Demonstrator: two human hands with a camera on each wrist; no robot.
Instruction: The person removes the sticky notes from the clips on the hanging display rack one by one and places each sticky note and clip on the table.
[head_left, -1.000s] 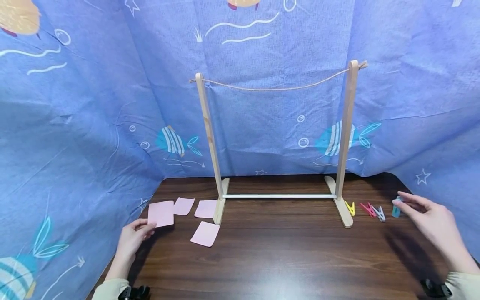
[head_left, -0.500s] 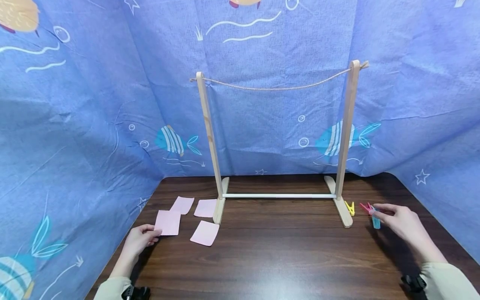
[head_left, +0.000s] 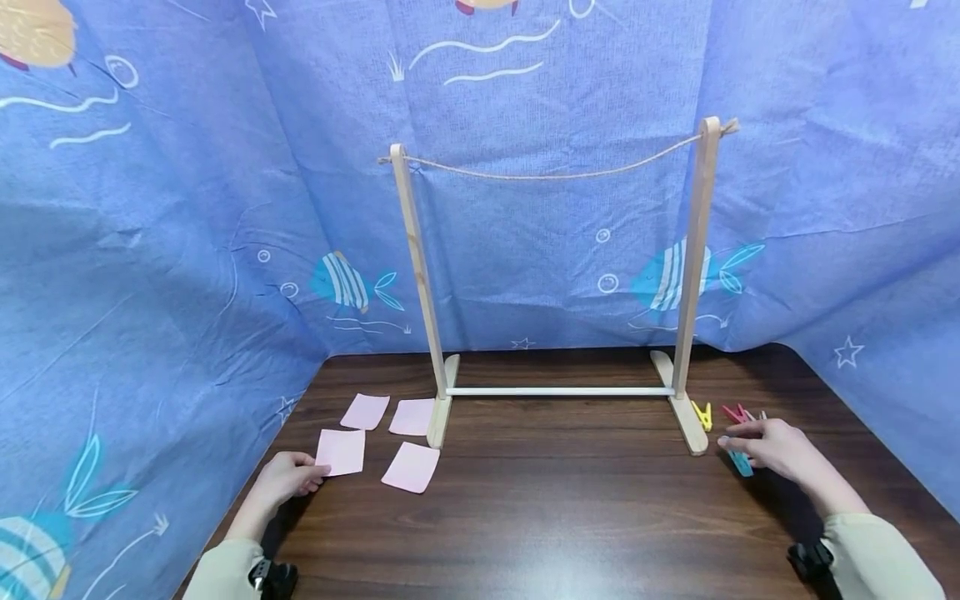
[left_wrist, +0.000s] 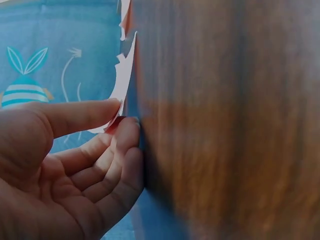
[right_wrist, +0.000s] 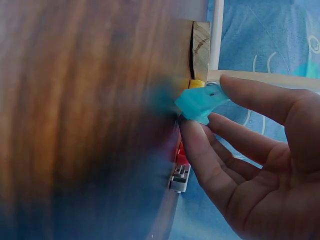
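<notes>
Between thumb and fingers, my left hand (head_left: 288, 477) pinches the near left corner of a pink paper square (head_left: 342, 452). In the left wrist view that paper (left_wrist: 125, 80) is seen nearly edge-on, low over the tabletop. At the right, my right hand (head_left: 772, 450) pinches a teal clothespin (right_wrist: 200, 102) between thumb and fingertips, close over the table. Behind that hand lie a yellow clothespin (head_left: 702, 416), a red clothespin (head_left: 735, 413) and a grey clothespin (right_wrist: 180, 178), partly covered by the hand in the head view.
Several more pink paper squares (head_left: 410, 467) lie beside the stand's left foot. A wooden stand (head_left: 693, 267) with a sagging string (head_left: 540, 177) and a white crossbar (head_left: 558, 392) stands on the dark wooden table (head_left: 555, 500). Blue patterned cloth (head_left: 525, 275) surrounds the table.
My right hand has carried the teal clothespin left and toward me, past the grey one, and its tilt has changed. My left hand has moved its paper slightly right and nearer.
</notes>
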